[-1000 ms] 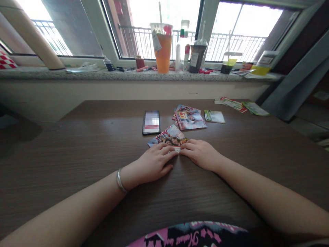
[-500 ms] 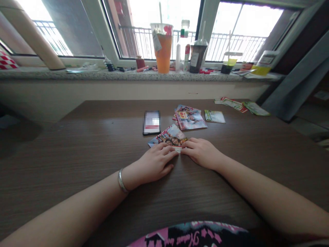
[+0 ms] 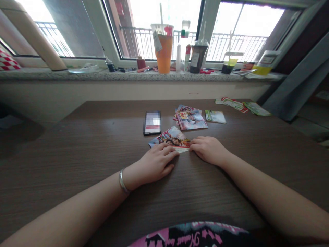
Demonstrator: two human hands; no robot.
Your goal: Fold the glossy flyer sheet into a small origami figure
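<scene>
A colourful printed leaflet [image 3: 177, 139], folded to a triangular shape, lies flat on the brown table [image 3: 77, 154] in front of me. My left hand [image 3: 160, 161] rests over its near left edge, fingers stretched out and pressing it down. At the leaflet's right corner is my right hand [image 3: 205, 148], its fingers curled and their tips at the paper. Whether they pinch the corner is hidden. Just beyond the leaflet lie a phone [image 3: 152, 122] with a lit, blurred screen and a small pile of similar leaflets [image 3: 192, 118].
Right of the pile lies a green-and-white card [image 3: 216, 116], with more printed papers [image 3: 235, 104] by the far right edge. On the stone windowsill [image 3: 102, 75] stand an orange drink cup [image 3: 163, 51], a dark drink cup [image 3: 197, 58] and several bottles.
My right hand has slid right along the leaflet's near edge to its corner, uncovering more of the leaflet. My left hand has stayed in place on the paper.
</scene>
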